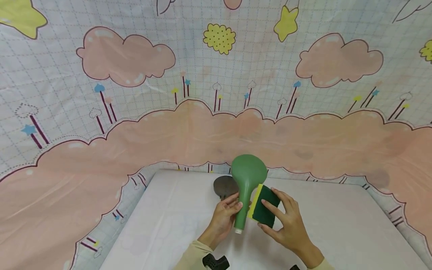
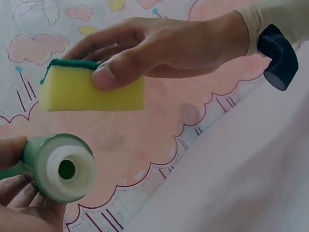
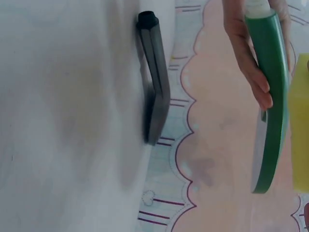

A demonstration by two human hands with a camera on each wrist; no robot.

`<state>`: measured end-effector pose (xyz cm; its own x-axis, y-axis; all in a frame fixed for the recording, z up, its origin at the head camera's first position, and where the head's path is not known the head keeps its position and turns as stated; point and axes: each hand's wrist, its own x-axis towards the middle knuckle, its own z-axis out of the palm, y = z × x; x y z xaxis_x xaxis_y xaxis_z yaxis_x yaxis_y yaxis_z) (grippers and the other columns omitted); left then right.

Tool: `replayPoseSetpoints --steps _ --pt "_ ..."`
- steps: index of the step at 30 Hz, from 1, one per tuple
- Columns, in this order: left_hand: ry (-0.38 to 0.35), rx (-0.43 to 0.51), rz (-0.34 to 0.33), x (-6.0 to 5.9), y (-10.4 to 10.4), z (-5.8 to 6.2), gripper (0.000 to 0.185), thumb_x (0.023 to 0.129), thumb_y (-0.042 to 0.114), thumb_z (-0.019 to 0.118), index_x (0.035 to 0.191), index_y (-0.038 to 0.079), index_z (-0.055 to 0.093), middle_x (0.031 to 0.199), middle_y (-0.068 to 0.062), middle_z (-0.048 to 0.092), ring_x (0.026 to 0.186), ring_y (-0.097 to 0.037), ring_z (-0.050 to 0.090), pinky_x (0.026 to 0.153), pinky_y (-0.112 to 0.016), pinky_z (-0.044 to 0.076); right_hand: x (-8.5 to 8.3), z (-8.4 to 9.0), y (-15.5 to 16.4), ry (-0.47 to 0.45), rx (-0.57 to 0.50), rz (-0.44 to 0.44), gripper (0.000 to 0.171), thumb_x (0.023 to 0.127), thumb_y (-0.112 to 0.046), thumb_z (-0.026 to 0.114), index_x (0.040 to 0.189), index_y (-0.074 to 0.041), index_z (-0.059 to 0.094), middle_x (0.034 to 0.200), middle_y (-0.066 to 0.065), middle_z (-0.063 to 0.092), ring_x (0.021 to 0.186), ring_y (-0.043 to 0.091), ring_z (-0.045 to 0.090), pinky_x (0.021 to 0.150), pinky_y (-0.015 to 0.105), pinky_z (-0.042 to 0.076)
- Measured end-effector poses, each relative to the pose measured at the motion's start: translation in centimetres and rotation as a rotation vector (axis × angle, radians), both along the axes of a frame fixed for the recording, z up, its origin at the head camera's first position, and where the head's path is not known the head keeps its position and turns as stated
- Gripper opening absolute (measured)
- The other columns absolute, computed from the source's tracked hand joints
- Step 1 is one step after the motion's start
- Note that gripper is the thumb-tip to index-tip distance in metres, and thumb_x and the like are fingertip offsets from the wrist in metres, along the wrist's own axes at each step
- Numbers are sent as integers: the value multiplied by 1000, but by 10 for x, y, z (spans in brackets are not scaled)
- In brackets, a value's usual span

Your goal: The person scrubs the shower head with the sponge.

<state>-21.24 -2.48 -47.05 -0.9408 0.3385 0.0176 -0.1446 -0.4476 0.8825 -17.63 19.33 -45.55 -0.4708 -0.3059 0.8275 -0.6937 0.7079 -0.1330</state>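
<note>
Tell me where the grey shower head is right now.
In the head view, the grey shower head lies on the white table, just behind the left hand, left of the green shower head it holds.

Green shower head [image 1: 247,183] with white threaded handle end, held upright above the white table [image 1: 337,225], head up. Yellow sponge [image 1: 264,205] with dark green scrub face, held against the shower head's handle, right side.
</note>
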Motion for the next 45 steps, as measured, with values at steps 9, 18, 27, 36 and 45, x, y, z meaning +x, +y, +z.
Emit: replayPoseSetpoints --steps 9,18,27,36,45 --pt "-24 -6 19 -5 16 -11 53 97 5 58 143 -13 39 131 -29 59 108 -21 69 92 -26 53 -1 6 28 -19 -24 -79 63 88 -67 56 124 -17 68 142 21 50 125 35 43 105 32 26" --pt "-106 -57 54 -9 33 -25 50 96 7 59 140 -12 44 128 -23 63 98 -10 68 87 -23 51 7 2 54 -107 -35 -170 69 85 -73 53 122 -17 69 141 23 50 126 37 41 104 37 28" --pt "-110 -52 80 -15 59 -39 51 95 2 58 139 -16 41 125 -24 64 96 -10 64 84 -23 51 11 -3 64 -172 -19 -206 72 84 -75 52 125 -18 68 144 21 48 128 36 38 104 42 28" --pt "-126 -52 100 -21 79 -47 53 94 4 59 139 -18 40 129 -29 60 105 -16 65 91 -28 51 14 -8 69 -166 -26 -216 70 83 -74 56 125 -19 67 142 22 48 125 38 40 106 39 28" --pt "-143 -107 135 -30 87 -57 47 93 4 60 133 -17 48 123 -27 64 101 -15 63 92 -29 51 19 -12 76 -188 -25 -250 66 74 -59 78 127 -20 66 144 20 47 125 40 40 103 49 32"
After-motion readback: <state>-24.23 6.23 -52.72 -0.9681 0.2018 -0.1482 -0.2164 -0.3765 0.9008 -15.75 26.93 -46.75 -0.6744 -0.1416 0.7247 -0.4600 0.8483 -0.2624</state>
